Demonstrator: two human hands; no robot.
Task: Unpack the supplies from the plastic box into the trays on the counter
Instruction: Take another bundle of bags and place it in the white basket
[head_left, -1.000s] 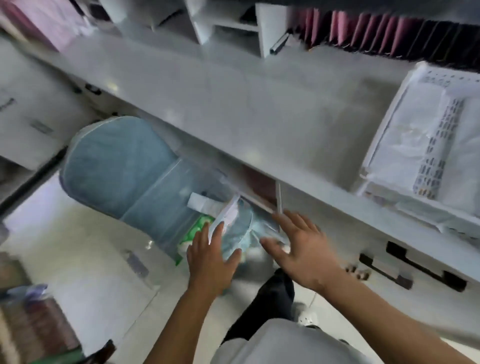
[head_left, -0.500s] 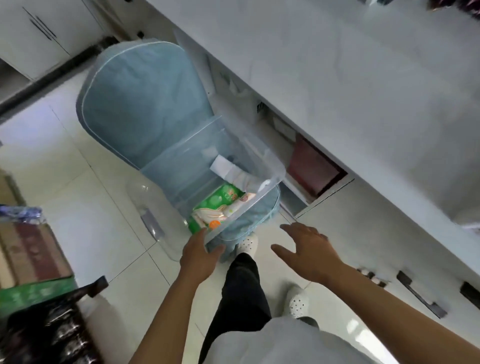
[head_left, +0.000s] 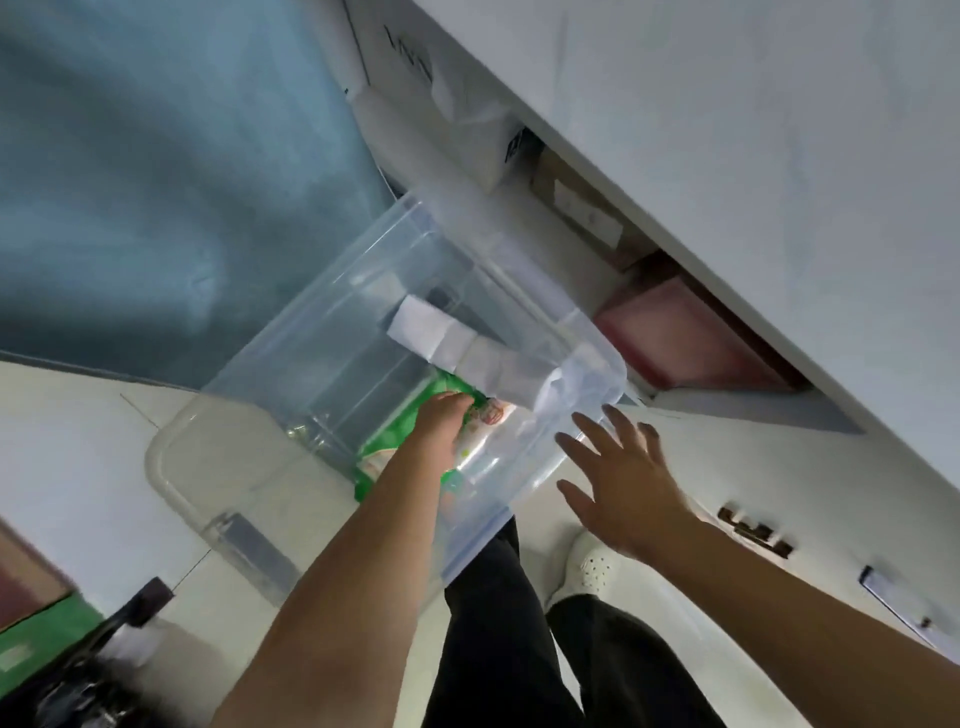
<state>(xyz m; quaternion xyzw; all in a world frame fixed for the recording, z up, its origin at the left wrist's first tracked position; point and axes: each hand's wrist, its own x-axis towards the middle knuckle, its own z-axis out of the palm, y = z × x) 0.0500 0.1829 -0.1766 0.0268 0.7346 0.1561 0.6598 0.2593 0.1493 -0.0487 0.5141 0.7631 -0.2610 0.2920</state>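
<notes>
A: Where's the clear plastic storage box (head_left: 363, 332)?
B: On a blue fabric-covered seat (head_left: 156, 156) beside the white counter (head_left: 753, 182), open-topped.
A: The left hand (head_left: 441, 421)?
B: Forearm stretched down into the box, fingers curled onto a green printed soft packet (head_left: 395, 441) at the bottom; folded white paper packs (head_left: 457, 343) lie just beyond.
A: The right hand (head_left: 623, 483)?
B: Outside the box's near corner, palm down, fingers spread, holding nothing.

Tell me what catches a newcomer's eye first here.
The clear plastic box at centre, with the left hand reaching inside onto a bright green packet. Beside it the right hand hovers open, fingers spread, just outside the box's near corner. A broad blue chair back fills the upper left.
</notes>
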